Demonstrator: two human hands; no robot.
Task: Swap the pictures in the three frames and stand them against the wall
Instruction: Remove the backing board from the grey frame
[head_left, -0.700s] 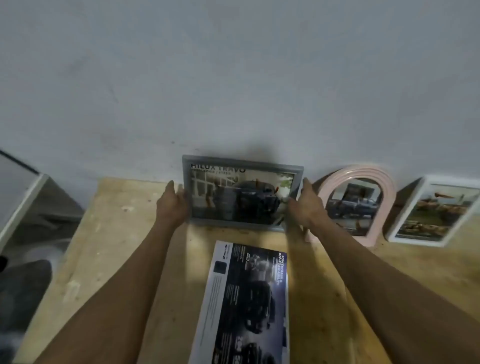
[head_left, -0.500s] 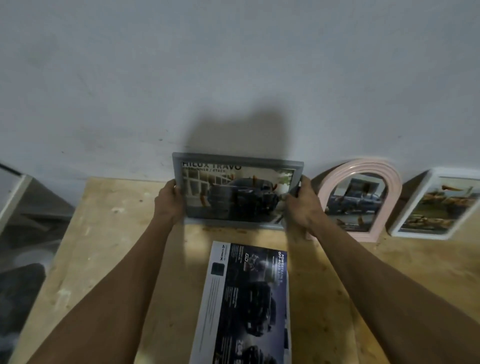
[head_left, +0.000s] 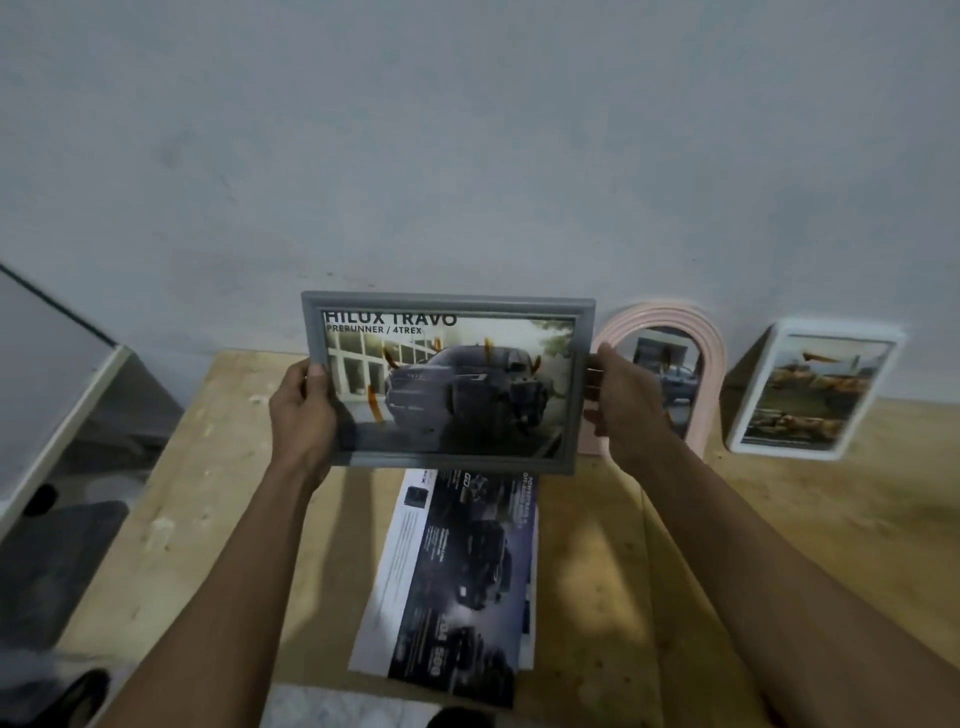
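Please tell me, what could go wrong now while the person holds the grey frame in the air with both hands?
1. The grey frame is held only at its short edges by the left hand and the right hand; a loose grip could let it fall onto the brochure below.
2. The right hand is close to the pink arched frame leaning on the wall; a careless move could perhaps tip it over.

Grey frame (head_left: 447, 382) held aloft; two frames (head_left: 696, 374) lean.
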